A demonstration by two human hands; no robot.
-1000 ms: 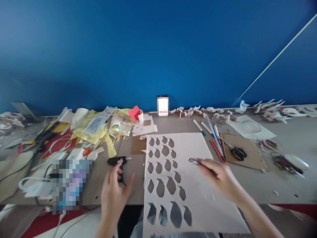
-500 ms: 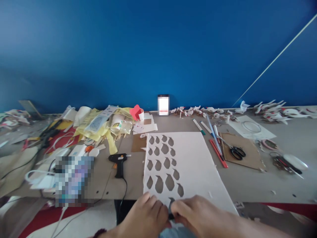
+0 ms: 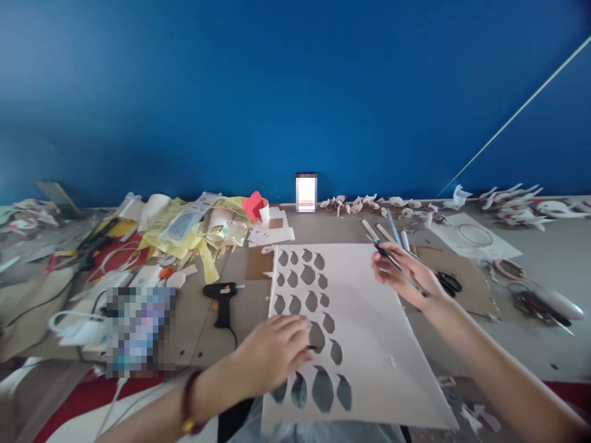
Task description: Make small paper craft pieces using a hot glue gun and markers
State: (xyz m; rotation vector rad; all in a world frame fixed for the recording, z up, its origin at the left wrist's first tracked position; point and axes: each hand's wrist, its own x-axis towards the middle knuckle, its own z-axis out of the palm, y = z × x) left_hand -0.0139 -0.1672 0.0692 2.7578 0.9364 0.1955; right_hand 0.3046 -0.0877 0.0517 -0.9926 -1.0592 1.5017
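Observation:
A white board with rows of leaf-shaped cut-outs lies before me, its near end over the table edge. My left hand rests over the lower left cut-outs, fingers curled together. A small dark piece sticks out at its fingertips; its kind is unclear. Raised above the board's right edge, my right hand grips a slim pen-shaped tool, slanting with its thin tip up and left. Behind that hand lie white markers, partly covered.
A black glue gun with a cable lies left of the board. Scissors rest on brown cardboard at right. White paper birds line the back. A blurred-out screen stands against the blue wall.
My hands have parted from the board's near end. The left moved up slightly; the right rose far up and right with the slim tool. The bottom row of cut-outs now shows.

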